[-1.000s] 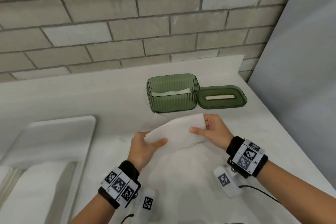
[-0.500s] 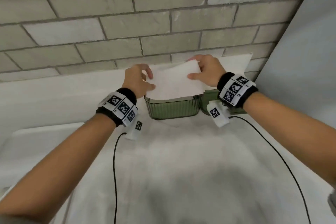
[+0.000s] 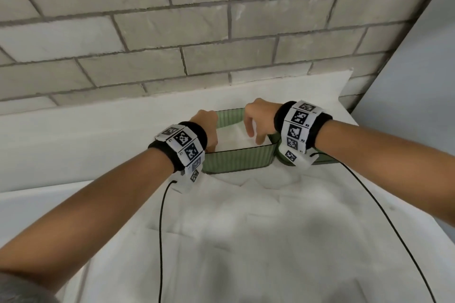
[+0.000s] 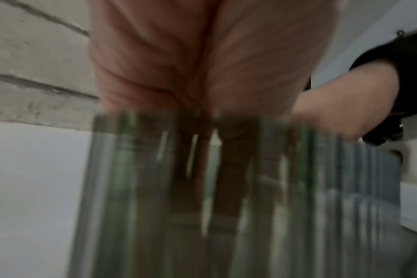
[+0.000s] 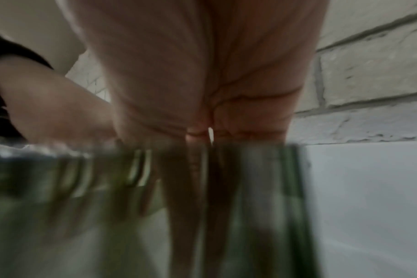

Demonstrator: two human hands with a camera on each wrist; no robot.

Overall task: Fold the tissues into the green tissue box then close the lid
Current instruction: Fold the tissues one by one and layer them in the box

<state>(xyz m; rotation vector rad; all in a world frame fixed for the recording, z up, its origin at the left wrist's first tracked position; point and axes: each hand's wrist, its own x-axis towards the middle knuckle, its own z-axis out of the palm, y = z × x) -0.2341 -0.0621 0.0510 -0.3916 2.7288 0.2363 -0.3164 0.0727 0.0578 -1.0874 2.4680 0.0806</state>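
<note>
The green ribbed tissue box stands open on the white counter by the brick wall. A folded white tissue lies inside it. My left hand reaches into the box's left end, its fingertips hidden below the rim. My right hand is at the right end, fingers pointing down onto the tissue. In the blurred wrist views, the left hand and the right hand each show straight fingers behind the green wall. Only a sliver of the lid shows behind my right wrist.
A wrinkled white sheet covers the counter in front of the box. The brick wall rises close behind it. A grey panel bounds the right side. A white tray edge lies at the left. Two black cables trail from my wrists.
Both hands carried the folded tissue from the near counter up over the box and have lowered it inside. My fingers now point down into the box.
</note>
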